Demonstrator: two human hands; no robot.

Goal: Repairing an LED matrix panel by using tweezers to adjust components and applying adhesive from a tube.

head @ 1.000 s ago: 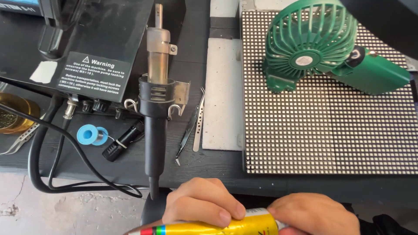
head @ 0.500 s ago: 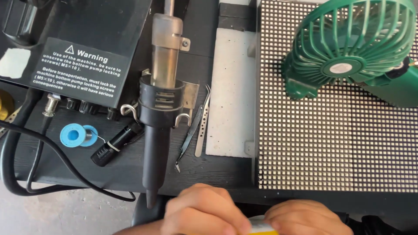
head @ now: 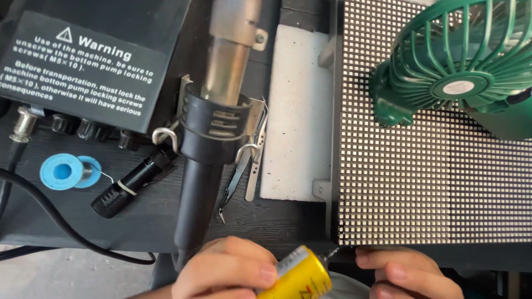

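Bottom centre: left hand [head: 230,268] wrapped round a yellow cylinder [head: 299,277], thumb pressed on its grey collar; grip closed on it.
Cylinder position: low in the frame, tilted, thin dark tip [head: 331,253] pointing up-right toward the front edge of the black surface [head: 277,221].
Bottom right: right hand [head: 407,271] just beside that tip, fingers curled, thumb laid flat; nothing seen inside, so cannot tell whether this grip holds anything.
Centre, above the left hand: hot-air gun [head: 213,138] seated in its metal cradle, black handle running down to the surface edge, steel nozzle reaching to the top of the frame.
Right of the handle: two tweezers [head: 246,171] lying side by side, tips pointing down.
Centre strip: white foam pad [head: 296,111], upright rectangle, beside the tweezers.
Right half: dotted panel [head: 432,188], a grid of small cells, filling the frame down to just above the right hand.
Upper right: green fan [head: 460,72] resting on the panel, grille facing up.
Upper left: black station box [head: 83,61] with a white-lettered label, knobs along its lower edge.
Left, below the box: blue solder spool [head: 64,171], and next to it a short black cylindrical tool [head: 133,180] lying tilted.
Lower left: black cable [head: 61,227] curving across the surface.
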